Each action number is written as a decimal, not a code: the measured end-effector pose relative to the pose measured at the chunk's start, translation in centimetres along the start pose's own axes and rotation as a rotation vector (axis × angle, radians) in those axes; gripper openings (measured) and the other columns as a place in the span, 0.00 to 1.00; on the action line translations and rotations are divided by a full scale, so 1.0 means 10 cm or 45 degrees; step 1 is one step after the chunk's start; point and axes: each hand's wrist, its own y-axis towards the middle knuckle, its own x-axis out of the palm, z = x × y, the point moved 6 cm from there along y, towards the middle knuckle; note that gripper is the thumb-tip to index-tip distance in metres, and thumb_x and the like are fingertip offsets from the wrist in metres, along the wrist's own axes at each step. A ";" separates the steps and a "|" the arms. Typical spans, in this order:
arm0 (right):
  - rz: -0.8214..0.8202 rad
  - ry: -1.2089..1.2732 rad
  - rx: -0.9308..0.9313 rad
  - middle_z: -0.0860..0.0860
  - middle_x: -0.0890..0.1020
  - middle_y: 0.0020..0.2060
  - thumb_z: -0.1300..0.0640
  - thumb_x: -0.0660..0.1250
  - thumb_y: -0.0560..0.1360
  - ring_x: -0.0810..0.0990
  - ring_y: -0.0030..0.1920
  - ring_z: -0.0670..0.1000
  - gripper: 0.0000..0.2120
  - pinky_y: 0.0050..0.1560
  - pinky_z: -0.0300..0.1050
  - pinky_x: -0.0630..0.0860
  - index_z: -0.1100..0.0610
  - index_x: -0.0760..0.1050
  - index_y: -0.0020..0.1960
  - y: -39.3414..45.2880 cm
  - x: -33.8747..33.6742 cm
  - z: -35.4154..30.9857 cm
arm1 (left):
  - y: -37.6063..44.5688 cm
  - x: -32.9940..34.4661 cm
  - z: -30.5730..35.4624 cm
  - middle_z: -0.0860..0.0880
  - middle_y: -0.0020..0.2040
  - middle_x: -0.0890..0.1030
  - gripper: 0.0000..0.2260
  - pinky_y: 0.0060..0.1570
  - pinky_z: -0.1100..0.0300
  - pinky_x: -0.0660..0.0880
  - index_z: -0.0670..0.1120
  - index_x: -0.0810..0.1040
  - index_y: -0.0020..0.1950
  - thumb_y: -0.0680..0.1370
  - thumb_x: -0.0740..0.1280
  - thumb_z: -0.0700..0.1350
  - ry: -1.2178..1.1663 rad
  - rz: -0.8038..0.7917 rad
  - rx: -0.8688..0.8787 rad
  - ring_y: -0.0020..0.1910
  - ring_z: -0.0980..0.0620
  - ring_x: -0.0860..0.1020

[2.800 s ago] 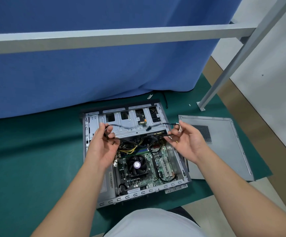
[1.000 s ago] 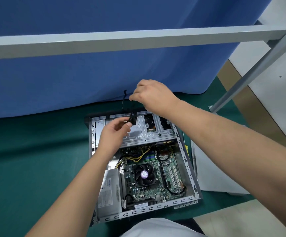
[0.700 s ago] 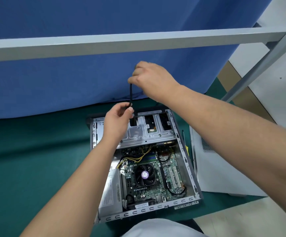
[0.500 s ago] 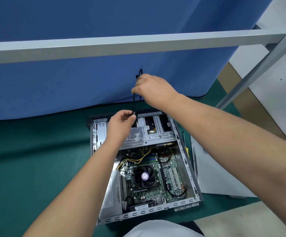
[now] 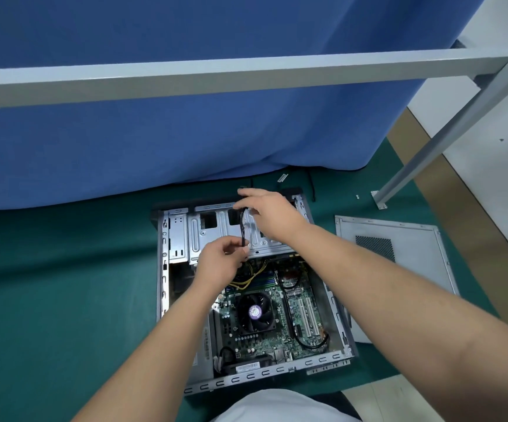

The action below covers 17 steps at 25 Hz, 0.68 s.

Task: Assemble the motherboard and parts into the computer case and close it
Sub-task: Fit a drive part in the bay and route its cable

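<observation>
Both hands pinch black cable (image 5: 242,224) over open computer case (image 5: 163,254): left hand (image 5: 220,263) near end, right hand (image 5: 269,216) far end.

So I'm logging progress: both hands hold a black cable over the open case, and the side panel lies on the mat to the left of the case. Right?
Not quite. The head view shows the side panel lying to the right of the case, not the left. The rest holds: the left hand and the right hand hold the black cable over the open case.
</observation>
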 end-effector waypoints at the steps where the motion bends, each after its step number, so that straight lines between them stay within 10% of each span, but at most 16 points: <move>1: 0.041 0.139 0.014 0.44 0.63 0.80 0.72 0.61 0.78 0.75 0.65 0.39 0.31 0.57 0.32 0.72 0.47 0.74 0.74 -0.08 0.02 0.02 | -0.02 0.01 -0.01 0.44 0.47 0.86 0.04 0.42 0.62 0.80 0.48 0.84 0.51 0.79 0.73 0.40 -0.050 -0.024 0.002 0.44 0.50 0.85; 4: 0.096 0.309 0.074 0.39 0.52 0.82 0.68 0.64 0.78 0.78 0.46 0.37 0.39 0.49 0.29 0.73 0.39 0.59 0.81 -0.35 0.12 0.10 | -0.09 0.03 -0.08 0.39 0.50 0.86 0.05 0.48 0.58 0.83 0.45 0.84 0.54 0.79 0.72 0.38 -0.175 -0.079 -0.017 0.45 0.49 0.86; 8: 0.120 0.624 0.364 0.43 0.83 0.58 0.61 0.67 0.81 0.81 0.50 0.36 0.15 0.57 0.42 0.78 0.45 0.79 0.62 -0.73 0.42 0.27 | -0.17 0.03 -0.16 0.44 0.50 0.87 0.09 0.58 0.53 0.81 0.45 0.85 0.57 0.77 0.75 0.38 -0.203 -0.090 -0.014 0.51 0.47 0.86; 17: 0.014 1.166 0.653 0.52 0.86 0.44 0.60 0.71 0.79 0.84 0.42 0.47 0.03 0.45 0.41 0.82 0.53 0.80 0.51 -1.10 0.86 0.18 | -0.37 0.02 -0.12 0.48 0.48 0.84 0.12 0.43 0.72 0.76 0.47 0.84 0.57 0.75 0.77 0.39 0.064 0.007 0.089 0.45 0.57 0.81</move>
